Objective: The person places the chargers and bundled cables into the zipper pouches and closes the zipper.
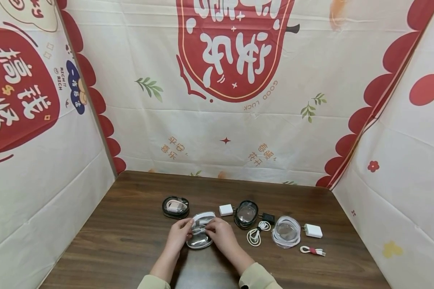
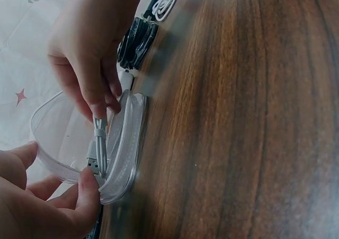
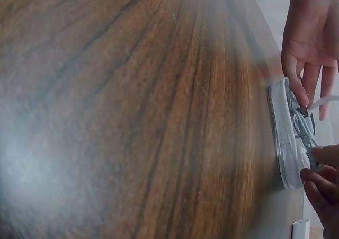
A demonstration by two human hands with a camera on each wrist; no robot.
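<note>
A clear zip case (image 1: 199,242) with a white zipper edge lies opened out in front of me, its lid raised in the left wrist view. My left hand (image 1: 178,236) grips the rim of this case, the thumb (image 2: 89,188) right at the metal USB plug of a cable. Between thumb and fingertips my right hand (image 1: 222,235) pinches the other end of that bundled white cable (image 2: 99,143). The bundle stretches over the case opening, overlapping the lower shell (image 3: 283,138) in the right wrist view.
Left of the case sits a black-edged case (image 1: 175,207) with a cable inside. To the right are a white charger (image 1: 226,210), a black-edged case (image 1: 246,214), a black charger (image 1: 267,218), a white cable (image 1: 254,237), a clear case (image 1: 286,232), another white charger (image 1: 313,230) and a short cable (image 1: 312,251).
</note>
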